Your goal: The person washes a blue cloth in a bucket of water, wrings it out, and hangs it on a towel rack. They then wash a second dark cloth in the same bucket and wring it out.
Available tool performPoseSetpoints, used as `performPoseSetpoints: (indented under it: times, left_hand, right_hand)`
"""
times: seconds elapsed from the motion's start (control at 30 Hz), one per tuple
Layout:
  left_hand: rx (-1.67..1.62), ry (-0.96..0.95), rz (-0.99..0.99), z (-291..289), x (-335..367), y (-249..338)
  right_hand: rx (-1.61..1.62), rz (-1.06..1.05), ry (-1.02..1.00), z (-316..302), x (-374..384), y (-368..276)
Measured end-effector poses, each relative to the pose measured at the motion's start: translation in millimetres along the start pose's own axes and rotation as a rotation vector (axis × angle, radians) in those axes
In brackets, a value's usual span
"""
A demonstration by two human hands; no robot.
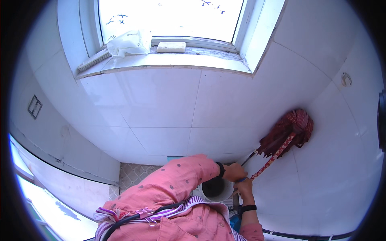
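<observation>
Pink dotted shirt [181,174] comes nearest; beyond it left hand [234,172] and right hand [244,189] are together — the right wrapped round the patterned handle [273,156], the left's grip unclear; the dark red mop [286,130] slants up rightward before white wall [333,172] — white bucket [228,189] just beside both hands.

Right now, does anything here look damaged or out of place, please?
Yes, mildly. The white window sill looks blotchy and worn right of the pale rectangular block, unlike its smoother front edge. The dark red cloth mop head points upward by the white tiled wall, rather than toward the floor.
</observation>
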State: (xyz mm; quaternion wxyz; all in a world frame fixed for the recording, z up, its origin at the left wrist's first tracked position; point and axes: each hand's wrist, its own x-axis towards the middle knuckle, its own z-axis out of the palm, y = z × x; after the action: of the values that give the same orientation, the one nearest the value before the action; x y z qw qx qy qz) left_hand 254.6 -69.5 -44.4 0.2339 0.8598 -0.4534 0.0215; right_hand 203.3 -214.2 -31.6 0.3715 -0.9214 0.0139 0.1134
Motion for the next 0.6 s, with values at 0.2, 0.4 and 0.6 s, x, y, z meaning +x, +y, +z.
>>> performPoseSetpoints:
  times: [0.2,0.4,0.6]
  left_hand:
    - [-0.052,0.147,0.150,-5,4,12]
    - [-0.088,0.176,-0.034,-25,6,17]
    - [-0.739,0.002,-0.378,-71,11,8]
  right_hand:
    - [0.532,0.474,-0.494,-48,-7,-16]
    - [0.340,0.232,-0.344,-77,-22,-64]
    - [-0.765,-0.677,0.215,-107,-58,-99]
